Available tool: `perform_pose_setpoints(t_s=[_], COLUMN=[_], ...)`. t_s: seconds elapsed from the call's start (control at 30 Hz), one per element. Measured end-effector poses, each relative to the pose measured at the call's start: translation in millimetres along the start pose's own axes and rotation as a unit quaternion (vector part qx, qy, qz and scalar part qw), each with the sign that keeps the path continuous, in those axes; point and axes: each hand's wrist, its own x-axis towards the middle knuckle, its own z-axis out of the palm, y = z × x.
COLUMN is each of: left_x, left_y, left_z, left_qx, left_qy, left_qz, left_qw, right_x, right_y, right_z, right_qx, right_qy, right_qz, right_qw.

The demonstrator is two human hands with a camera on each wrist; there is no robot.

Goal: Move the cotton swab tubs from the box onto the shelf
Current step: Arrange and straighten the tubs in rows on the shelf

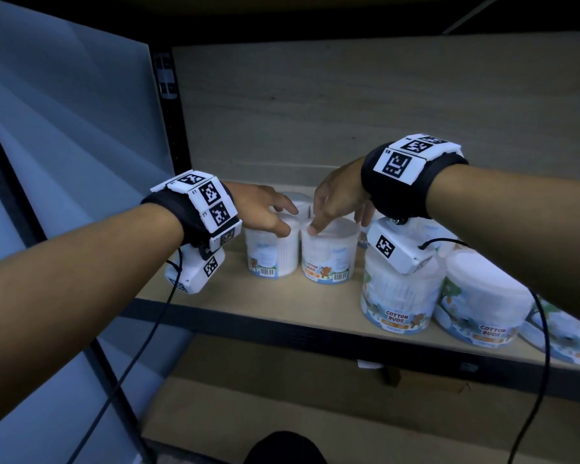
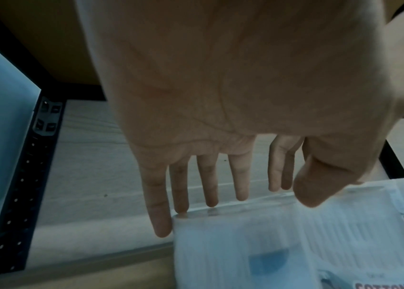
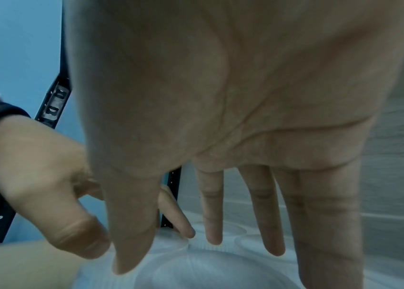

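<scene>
Two small clear cotton swab tubs stand side by side on the wooden shelf (image 1: 248, 296). My left hand (image 1: 287, 219) hovers over the left tub (image 1: 272, 256), fingers straight, their tips touching its lid rim. In the left wrist view the left hand (image 2: 258, 201) spreads above that tub (image 2: 270, 244). Over the right tub (image 1: 329, 259), my right hand (image 1: 337, 222) has its thumb tip on the lid. The right wrist view shows the right hand (image 3: 201, 260) with straight, spread fingers over the lid (image 3: 208, 273), gripping nothing. The box is out of view.
Another small tub (image 1: 298, 197) stands behind the pair. Larger cotton bud tubs (image 1: 399, 296) (image 1: 482, 303) line the shelf's front right. A black shelf post (image 1: 168, 112) and a blue panel close the left side. A lower shelf (image 1: 282, 413) lies beneath.
</scene>
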Motion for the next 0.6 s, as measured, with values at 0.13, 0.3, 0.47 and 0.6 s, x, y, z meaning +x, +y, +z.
perform_pose_setpoints(t_s=[0.13,0.3,0.47,0.6], left_x=[-3.7,-4.1,-1.2,2.0], left_y=[-1.1,-3.7,-3.7,-3.8], left_z=[-4.6,-3.2,-2.4,-2.3], left_qx=[-0.004,-0.022,-0.028,-0.033], left_qy=[-0.015,-0.02,-0.014,-0.02], left_qz=[0.014,0.025,0.025,0.021], left_qw=[1.0,0.999,0.999,0.999], right_x=[2.7,2.1,0.3,0.6], right_y=[-2.8,-2.9,-2.2,-2.1], right_z=[-1.0,2.2,3.8,4.0], right_qx=[-0.005,-0.008,0.004,0.001], right_qy=[-0.007,-0.012,-0.008,-0.013], right_qz=[0.009,0.01,0.009,0.006], right_qw=[1.0,1.0,1.0,1.0])
